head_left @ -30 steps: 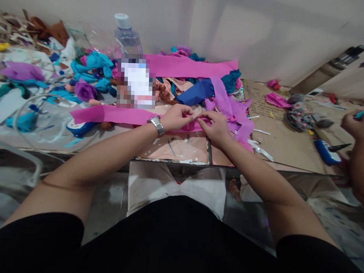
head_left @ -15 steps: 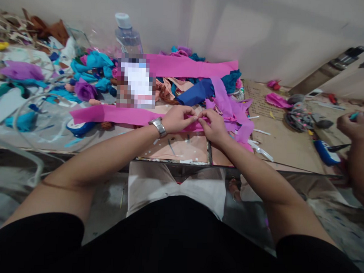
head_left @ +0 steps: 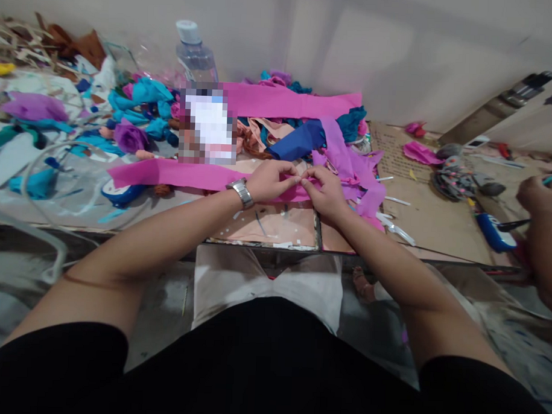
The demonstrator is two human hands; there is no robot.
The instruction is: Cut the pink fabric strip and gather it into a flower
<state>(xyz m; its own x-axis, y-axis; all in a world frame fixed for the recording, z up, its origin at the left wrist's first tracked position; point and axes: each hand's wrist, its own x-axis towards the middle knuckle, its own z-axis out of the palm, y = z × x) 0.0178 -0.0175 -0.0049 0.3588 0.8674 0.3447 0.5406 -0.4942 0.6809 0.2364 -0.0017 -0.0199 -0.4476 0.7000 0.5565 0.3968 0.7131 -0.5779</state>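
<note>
A long pink crepe paper strip [head_left: 182,175] stretches from the left toward my hands and passes beneath them. My left hand [head_left: 271,181], with a metal watch on its wrist, is closed with thumb and fingers pinching the strip's edge. Right beside it, my right hand [head_left: 322,189] pinches the same strip, its fingertips meeting those of the left. The fingers partly cover the spot they grip. Purple crepe paper [head_left: 339,149] lies just beyond my right hand, and a folded dark blue piece [head_left: 299,140] lies behind both hands.
A second pink strip [head_left: 293,103] lies at the back near a clear bottle [head_left: 196,59] and a blurred-out patch. Turquoise scraps [head_left: 151,94] and a white cable [head_left: 28,168] are left. Rightward are cardboard [head_left: 429,218], a blue tape dispenser [head_left: 495,231] and another person's hand [head_left: 536,195].
My hands stay almost in place, with only a slight shift of the fingertips on the pink strip. At the right, the other person's hand has moved a little.
</note>
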